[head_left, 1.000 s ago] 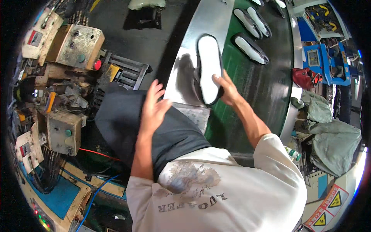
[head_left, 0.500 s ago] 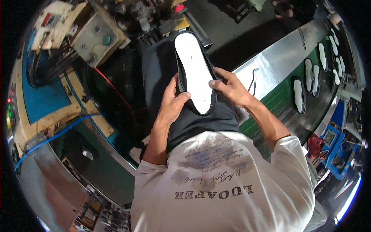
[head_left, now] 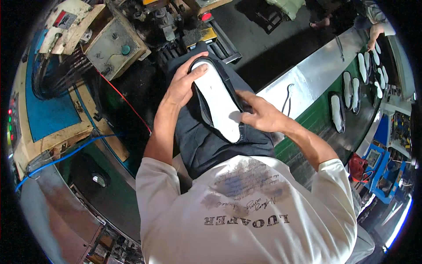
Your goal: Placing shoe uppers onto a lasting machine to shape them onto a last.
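Black shoe: held sole-up over the dark trousers (head_left: 209, 147) of the lap, tilted, its far end toward the left.
Left hand (head_left: 179, 87): grasping the far end, thumb pressed on the white sole (head_left: 215, 99), fingers wrapped round the rim.
Right hand (head_left: 263, 115): gripping the near side edge, thumb at the sole's margin; its underside fingers are hidden.
Handling: probably light, sole fairly stiff, dark sides softer; whether anything fills it cannot be told.
Best hold: likely the rim at both ends, thumbs on the sole.
Green belt (head_left: 317, 112): similar white-soled shoes (head_left: 347, 90) beyond the right hand.
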Motion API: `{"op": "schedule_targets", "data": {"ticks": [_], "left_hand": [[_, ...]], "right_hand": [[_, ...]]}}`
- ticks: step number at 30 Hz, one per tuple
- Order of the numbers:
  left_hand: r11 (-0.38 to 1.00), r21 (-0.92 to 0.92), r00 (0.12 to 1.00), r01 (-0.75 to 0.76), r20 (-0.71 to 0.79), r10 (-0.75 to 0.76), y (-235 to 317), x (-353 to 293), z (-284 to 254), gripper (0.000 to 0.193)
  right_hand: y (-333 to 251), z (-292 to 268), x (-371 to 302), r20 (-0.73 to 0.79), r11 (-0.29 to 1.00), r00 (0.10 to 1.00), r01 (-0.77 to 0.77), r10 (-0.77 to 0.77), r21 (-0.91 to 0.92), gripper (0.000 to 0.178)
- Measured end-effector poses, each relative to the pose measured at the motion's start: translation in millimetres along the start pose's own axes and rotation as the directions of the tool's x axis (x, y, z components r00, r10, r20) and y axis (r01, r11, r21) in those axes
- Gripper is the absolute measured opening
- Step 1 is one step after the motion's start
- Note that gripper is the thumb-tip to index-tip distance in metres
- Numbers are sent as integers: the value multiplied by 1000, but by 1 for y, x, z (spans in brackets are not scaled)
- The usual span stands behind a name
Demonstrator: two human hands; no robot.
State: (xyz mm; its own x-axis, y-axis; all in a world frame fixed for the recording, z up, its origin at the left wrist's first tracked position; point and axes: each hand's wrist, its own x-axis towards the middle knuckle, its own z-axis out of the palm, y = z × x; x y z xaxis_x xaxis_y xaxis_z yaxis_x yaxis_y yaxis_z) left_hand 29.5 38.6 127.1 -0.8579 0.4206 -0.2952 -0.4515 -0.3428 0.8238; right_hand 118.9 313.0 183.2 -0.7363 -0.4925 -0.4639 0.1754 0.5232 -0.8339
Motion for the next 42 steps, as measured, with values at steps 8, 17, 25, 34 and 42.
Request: {"op": "schedule_targets", "data": {"ticks": [8,17,25,34,42], "left_hand": [[929,350,993,-121,46,112,24,-3,17,58],[776,580,952,-247,-5,307,16,-13,20,49],[880,361,951,-308,97,293,14,-17,5,54],[896,313,949,-315,130,289,6,-4,13,56],[932,362,985,-1,-161,63,-15,24,38,53]], "right_hand": [[-31,3,66,-318,971,932,217,-176,99,100],[-27,24,63,-462,959,841,264,-281,-103,88],[-3,-28,64,-123,887,968,251,-220,387,105],[-21,-29,85,-107,911,907,412,-407,24,106],[23,-10,104,-307,962,942,199,-136,186,101]]}}
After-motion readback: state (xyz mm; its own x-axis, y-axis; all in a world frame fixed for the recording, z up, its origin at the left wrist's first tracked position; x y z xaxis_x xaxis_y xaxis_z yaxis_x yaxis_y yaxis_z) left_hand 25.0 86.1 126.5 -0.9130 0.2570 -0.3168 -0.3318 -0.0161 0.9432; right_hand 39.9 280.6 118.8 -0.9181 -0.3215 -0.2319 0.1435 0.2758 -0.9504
